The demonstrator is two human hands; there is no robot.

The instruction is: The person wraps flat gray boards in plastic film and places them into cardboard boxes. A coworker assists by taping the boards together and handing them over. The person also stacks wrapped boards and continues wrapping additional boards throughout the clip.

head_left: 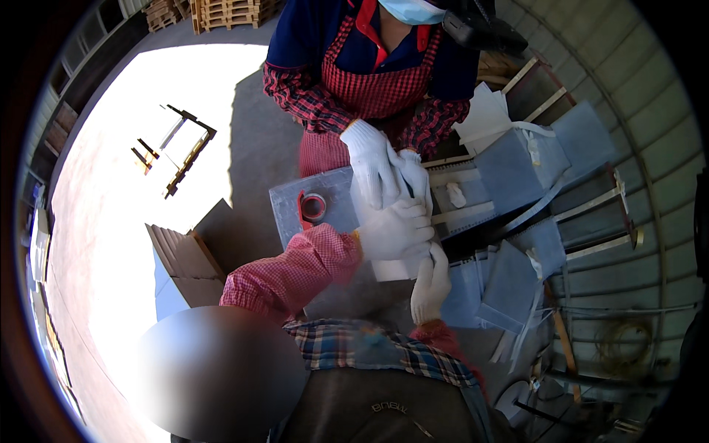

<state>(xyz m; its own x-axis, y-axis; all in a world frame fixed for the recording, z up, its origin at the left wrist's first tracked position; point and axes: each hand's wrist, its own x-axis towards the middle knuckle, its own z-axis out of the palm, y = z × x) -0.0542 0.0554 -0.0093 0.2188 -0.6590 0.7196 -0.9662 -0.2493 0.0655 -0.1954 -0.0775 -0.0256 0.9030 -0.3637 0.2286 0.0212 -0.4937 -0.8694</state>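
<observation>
A white flat piece (pixel 399 270) lies across a grey tabletop (pixel 334 289); the hands cover much of it. My left hand (pixel 395 230), in a white glove and pink checked sleeve, rests flat on the piece, fingers stretched toward its right edge. At that edge my right hand (pixel 430 286), also gloved in white, has its fingers closed on the border, close to my left fingertips. Across from me, a co-worker's two white-gloved hands (pixel 373 164) press on the far part of the same piece. Left of it sits a red tape dispenser (pixel 303 210) with a roll of tape (pixel 314 207).
Translucent bluish-grey sheets (pixel 509 284) and more sheets (pixel 517 159) are piled on slatted frames at the right. Folded cardboard (pixel 185 255) stands at the left. A metal frame (pixel 188 151) lies on the sunlit floor; wooden pallets (pixel 233 13) are stacked far back.
</observation>
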